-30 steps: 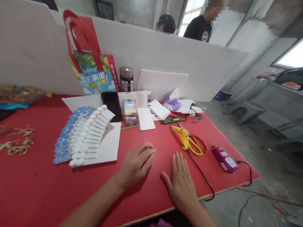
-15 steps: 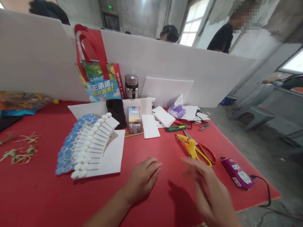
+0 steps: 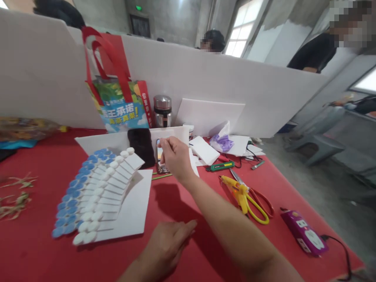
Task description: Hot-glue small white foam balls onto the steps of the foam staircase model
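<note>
My right hand is stretched forward over the red table, its fingers curled around the top of a phone that leans upright against a white foam piece. My left hand rests on the table near the front, fingers loosely together and holding nothing. A white foam model with rows of blue and white round caps lies to the left of both hands.
A red-handled printed bag and a steel flask stand by the white partition. A yellow glue gun, red-handled scissors, green cutter, purple power strip and foam offcuts lie right. People stand behind the partition.
My right hand lifted off the table and reached forward to the phone, closing on its top. My left hand stayed flat near the front edge. The view shifted slightly.
</note>
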### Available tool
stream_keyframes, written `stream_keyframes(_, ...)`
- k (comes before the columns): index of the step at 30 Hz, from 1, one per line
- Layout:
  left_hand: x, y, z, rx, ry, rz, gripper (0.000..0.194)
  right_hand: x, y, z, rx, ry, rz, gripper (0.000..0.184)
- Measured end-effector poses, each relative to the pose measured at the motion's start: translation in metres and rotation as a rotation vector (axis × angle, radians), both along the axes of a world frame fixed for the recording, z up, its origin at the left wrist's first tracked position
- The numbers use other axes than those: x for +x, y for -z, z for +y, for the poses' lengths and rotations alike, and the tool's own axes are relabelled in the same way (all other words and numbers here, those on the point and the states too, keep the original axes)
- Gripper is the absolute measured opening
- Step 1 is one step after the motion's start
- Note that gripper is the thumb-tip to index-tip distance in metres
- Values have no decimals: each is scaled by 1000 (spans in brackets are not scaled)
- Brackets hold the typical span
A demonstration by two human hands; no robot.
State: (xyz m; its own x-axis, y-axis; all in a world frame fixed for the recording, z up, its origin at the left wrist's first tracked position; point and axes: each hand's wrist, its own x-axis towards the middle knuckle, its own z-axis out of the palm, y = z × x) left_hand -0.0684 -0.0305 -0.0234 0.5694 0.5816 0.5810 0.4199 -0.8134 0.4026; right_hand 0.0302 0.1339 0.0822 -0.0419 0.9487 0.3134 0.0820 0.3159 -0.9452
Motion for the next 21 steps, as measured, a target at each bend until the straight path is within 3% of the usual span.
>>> stream_keyframes(4,3,0,2,-77,-38,-57,53,21,18,-11,92,106,64,21)
stream_keyframes(7,7,-3,6,-115,-96,-117,54,32,33,5,120,239,-5,29)
stream_keyframes(10,8,-3,7,-118,-137,-166,50,36,40,14,116,265,-29,30)
stream_keyframes(16,10,1,8,-208,-172,-130,48,41,33,23,175,365,-123,30)
stream_keyframes(21,8,-4,6,-261,-122,-125,64,72,16,45,99,485,-299,41)
